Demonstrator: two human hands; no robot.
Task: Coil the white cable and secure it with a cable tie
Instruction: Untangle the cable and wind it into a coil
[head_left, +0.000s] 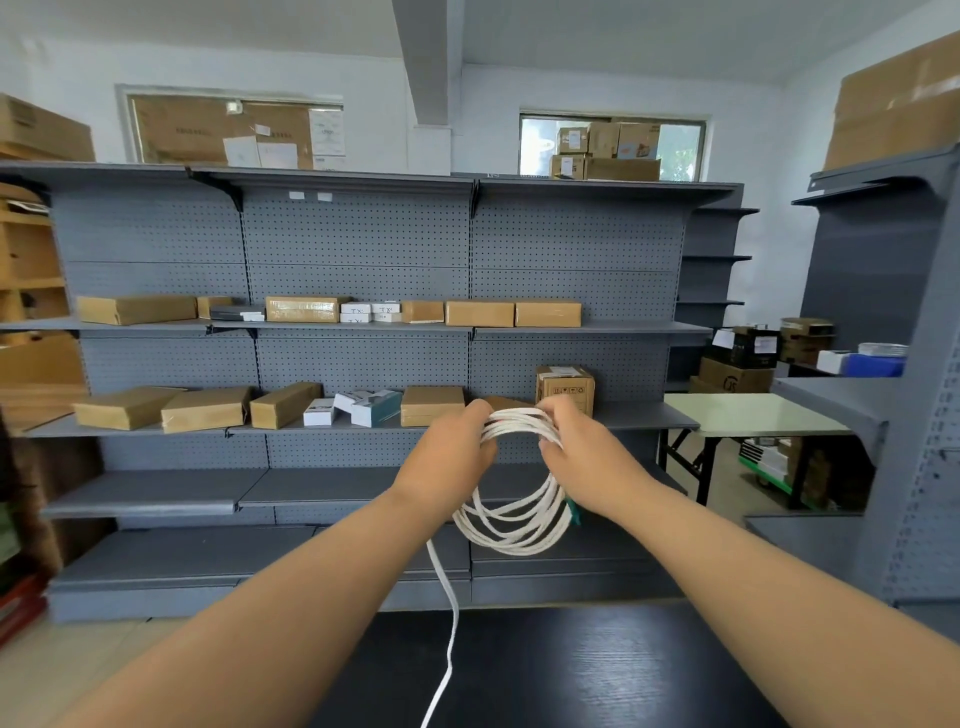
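Both hands grip the cable (511, 519) coil's top, held in air above the table (571, 670): left hand (447, 457) pins loops, right hand (582, 457) gathers them. Loose tail hangs uncoiled.

Bright, even daylight; warped edges

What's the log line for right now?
step: coiling | left hand: grips white cable | right hand: grips white cable | tail: hangs loose, uncoiled
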